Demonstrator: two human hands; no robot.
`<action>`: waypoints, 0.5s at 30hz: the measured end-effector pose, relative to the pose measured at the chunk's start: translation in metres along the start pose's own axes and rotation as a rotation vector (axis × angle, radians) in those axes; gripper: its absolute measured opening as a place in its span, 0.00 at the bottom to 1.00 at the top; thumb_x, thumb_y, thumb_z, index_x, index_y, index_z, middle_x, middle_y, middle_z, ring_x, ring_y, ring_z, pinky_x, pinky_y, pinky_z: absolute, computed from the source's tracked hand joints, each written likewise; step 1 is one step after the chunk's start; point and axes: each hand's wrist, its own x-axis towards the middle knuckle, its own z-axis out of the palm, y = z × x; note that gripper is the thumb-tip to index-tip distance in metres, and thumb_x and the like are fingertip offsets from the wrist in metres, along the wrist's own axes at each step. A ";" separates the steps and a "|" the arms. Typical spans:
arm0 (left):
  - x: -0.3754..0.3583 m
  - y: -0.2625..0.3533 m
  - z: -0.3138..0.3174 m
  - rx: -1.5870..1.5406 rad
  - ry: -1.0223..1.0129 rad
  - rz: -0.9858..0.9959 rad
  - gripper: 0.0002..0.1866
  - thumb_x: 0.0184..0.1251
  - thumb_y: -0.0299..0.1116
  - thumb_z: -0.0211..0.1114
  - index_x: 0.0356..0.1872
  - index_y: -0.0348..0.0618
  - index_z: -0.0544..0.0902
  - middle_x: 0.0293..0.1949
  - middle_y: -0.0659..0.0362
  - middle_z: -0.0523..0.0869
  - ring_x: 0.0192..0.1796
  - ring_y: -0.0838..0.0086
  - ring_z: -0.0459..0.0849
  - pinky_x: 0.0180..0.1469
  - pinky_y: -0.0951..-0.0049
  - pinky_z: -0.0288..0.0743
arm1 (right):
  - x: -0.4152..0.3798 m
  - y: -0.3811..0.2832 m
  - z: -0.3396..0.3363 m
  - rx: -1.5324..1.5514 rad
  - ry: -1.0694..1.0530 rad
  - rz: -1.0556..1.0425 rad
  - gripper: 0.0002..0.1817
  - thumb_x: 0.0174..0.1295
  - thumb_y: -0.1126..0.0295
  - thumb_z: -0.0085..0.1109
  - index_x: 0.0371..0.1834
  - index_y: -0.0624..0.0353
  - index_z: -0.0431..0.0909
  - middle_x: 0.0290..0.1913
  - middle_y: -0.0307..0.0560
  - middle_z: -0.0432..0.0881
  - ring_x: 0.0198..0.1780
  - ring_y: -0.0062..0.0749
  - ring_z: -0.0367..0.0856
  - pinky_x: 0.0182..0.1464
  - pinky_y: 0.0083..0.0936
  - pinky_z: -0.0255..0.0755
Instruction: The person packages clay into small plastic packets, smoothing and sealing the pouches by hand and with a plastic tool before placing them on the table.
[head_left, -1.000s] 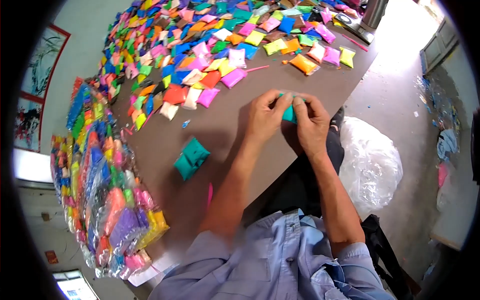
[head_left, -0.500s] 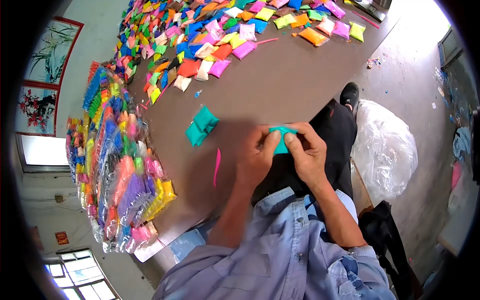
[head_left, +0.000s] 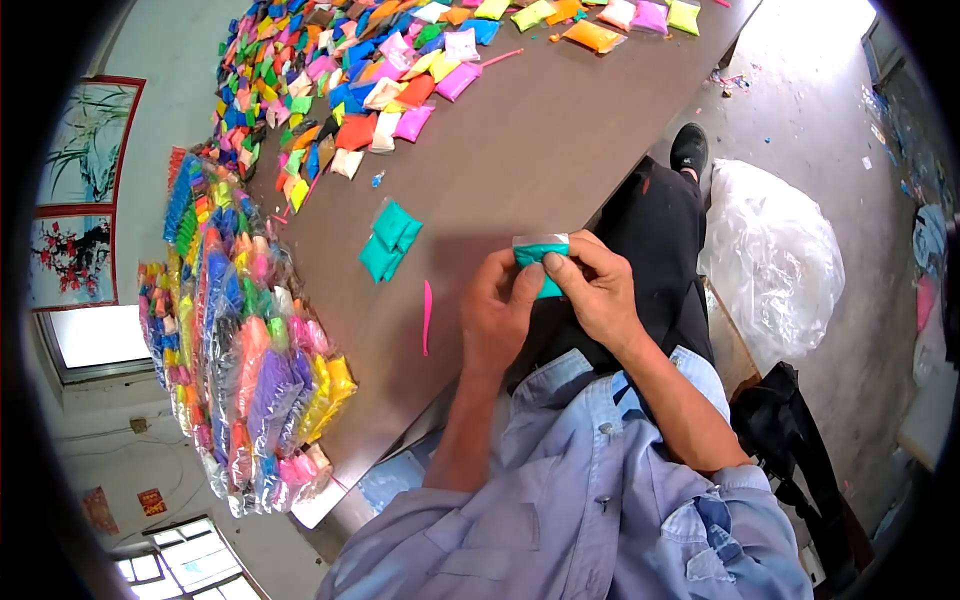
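Note:
A small teal packet (head_left: 541, 254) with a clear plastic edge along its top is pinched between both hands at the table's edge, above my lap. My left hand (head_left: 497, 308) grips its left side with thumb and bent fingers. On the other side, my right hand (head_left: 600, 292) is closed on it, the thumb pressed on the packet's front. More teal packets (head_left: 391, 241) lie together on the table, left of and beyond my hands. A thin pink plastic stick (head_left: 427, 318) rests between them and my left forearm.
Many colourful packets (head_left: 355, 132) cover the table's far part. Bulging clear bags of coloured packets (head_left: 250, 360) are piled along the left edge. A large translucent plastic bag (head_left: 770, 260) stands on the floor at right, beside a black strap (head_left: 800, 440).
The packet has turned in my fingers, so its clear top edge now shows. My hands have shifted slightly left and up in view. The whole view has also shifted a little.

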 end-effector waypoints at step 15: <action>0.000 0.000 -0.005 0.091 -0.119 -0.027 0.11 0.78 0.34 0.70 0.50 0.37 0.84 0.41 0.65 0.86 0.42 0.86 0.79 0.45 0.81 0.74 | -0.001 -0.001 -0.004 0.005 0.043 -0.013 0.10 0.74 0.71 0.63 0.51 0.66 0.87 0.36 0.39 0.78 0.38 0.19 0.74 0.39 0.21 0.67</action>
